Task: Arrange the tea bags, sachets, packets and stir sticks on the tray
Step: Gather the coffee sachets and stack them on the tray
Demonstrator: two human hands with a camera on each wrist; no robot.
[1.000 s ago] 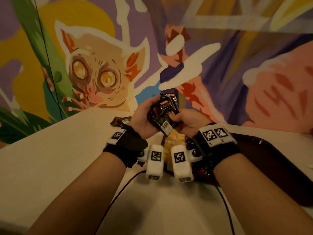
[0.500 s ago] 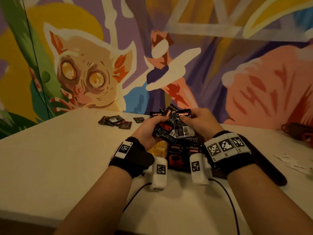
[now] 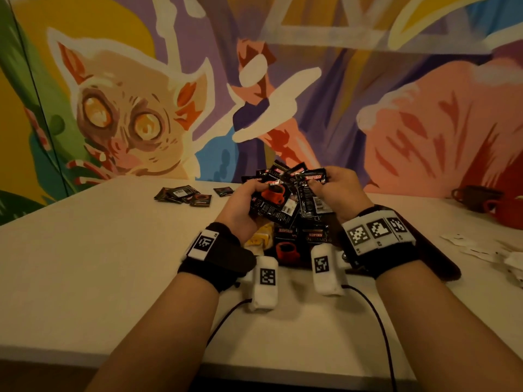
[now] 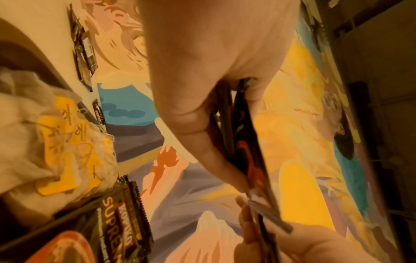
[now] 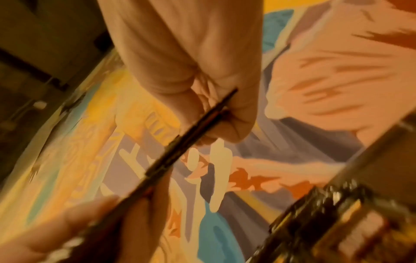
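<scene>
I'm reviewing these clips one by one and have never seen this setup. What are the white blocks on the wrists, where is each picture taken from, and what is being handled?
There is no machine here: a person works with two bare hands. The white blocks strapped to the wrists are small cameras with printed markers. The wide picture comes from a camera on the head, looking down; the other two look along each hand from the wrist, so they appear tilted and blurred.

The left hand and right hand together hold a fanned bundle of black coffee sachets above a dark tray. On the tray lie more sachets and tea bags with yellow tags. A few loose sachets lie farther back on the pale table, and mugs stand at the right, before a painted wall.
</scene>
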